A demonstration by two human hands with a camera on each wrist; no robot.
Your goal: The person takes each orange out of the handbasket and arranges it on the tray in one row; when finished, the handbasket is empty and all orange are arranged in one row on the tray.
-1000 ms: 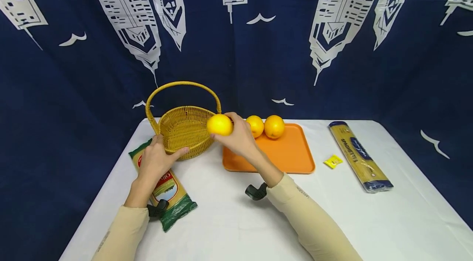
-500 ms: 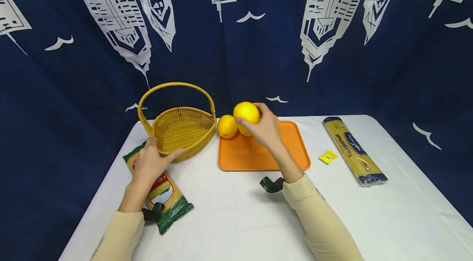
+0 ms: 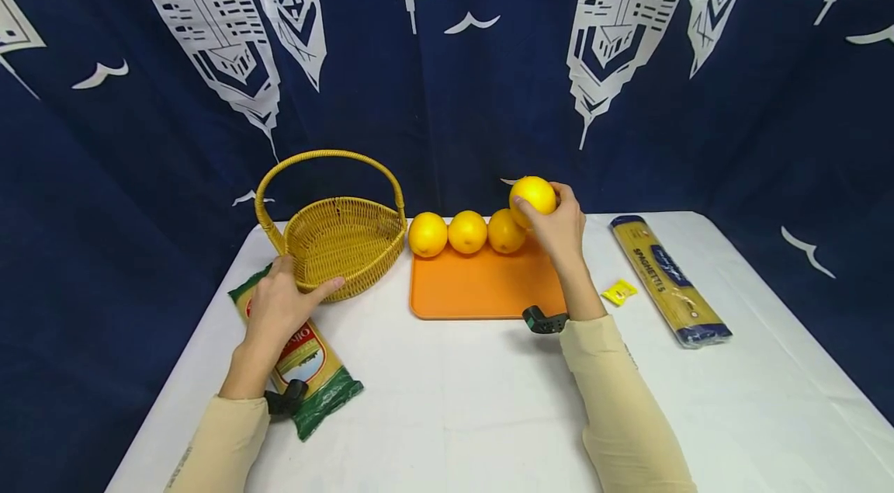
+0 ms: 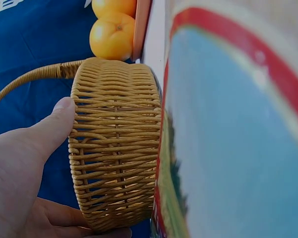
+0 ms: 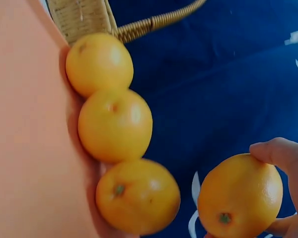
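My right hand (image 3: 562, 227) grips an orange (image 3: 533, 196) between thumb and fingers, raised above the far right part of the orange tray (image 3: 482, 295). Three more oranges (image 3: 467, 232) stand in a row along the tray's far edge; in the right wrist view the held orange (image 5: 240, 196) is apart from the nearest one (image 5: 137, 197). At the left, my left hand (image 3: 279, 307) holds the near left side of a yellow wicker basket (image 3: 345, 244). Its thumb lies on the basket rim in the left wrist view, with fingers round the lower end of the basket (image 4: 116, 144).
A green and gold pasta packet (image 3: 310, 361) lies under the left wrist, beside the basket. Right of the tray are a small yellow wrapped sweet (image 3: 619, 292) and a long spaghetti packet (image 3: 670, 279). A dark blue curtain (image 3: 489, 112) hangs behind the white table (image 3: 447, 400).
The right hand has moved right with its orange, from beside the basket across the row to the tray's far right. The left hand stays at the basket.
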